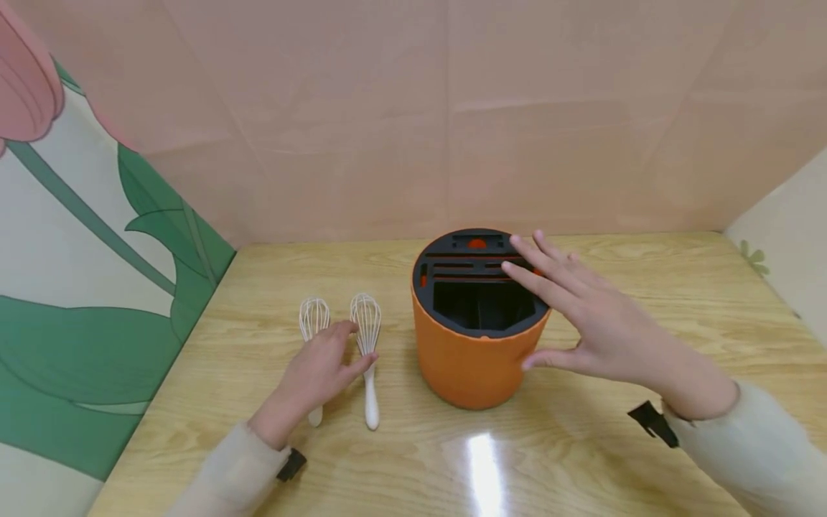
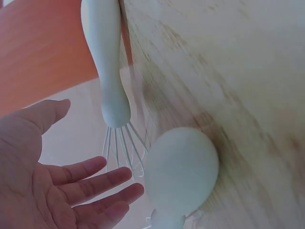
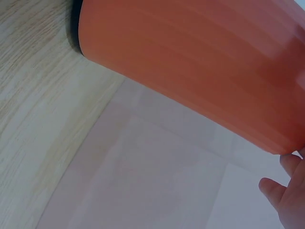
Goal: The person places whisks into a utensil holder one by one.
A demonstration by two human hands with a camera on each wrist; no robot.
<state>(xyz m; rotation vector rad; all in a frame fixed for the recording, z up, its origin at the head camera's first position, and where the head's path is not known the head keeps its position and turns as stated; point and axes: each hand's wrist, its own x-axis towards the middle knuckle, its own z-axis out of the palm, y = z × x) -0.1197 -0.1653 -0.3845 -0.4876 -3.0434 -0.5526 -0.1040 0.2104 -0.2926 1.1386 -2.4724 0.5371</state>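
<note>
An orange round knife holder (image 1: 474, 370) with a black slotted top stands upright on the table. My right hand (image 1: 597, 334) is at its right side, fingers straight and spread over the rim, thumb by the outer wall; whether it touches is hard to tell. In the right wrist view, the holder's side (image 3: 190, 67) fills the upper part. Two white whisks lie side by side to the left: one whisk (image 1: 371, 402) and a second whisk (image 1: 314, 314), partly covered by my left hand (image 1: 313, 370). The left wrist view shows that hand's fingers spread, holding nothing, near a whisk handle (image 2: 107, 62).
The wooden table (image 1: 646, 276) extends around the holder and whisks. A pinkish backdrop (image 1: 362, 129) rises behind its far edge. On the left stands a panel (image 1: 77, 359) printed with leaves and a flower, and a pale panel (image 1: 791, 237) borders the right.
</note>
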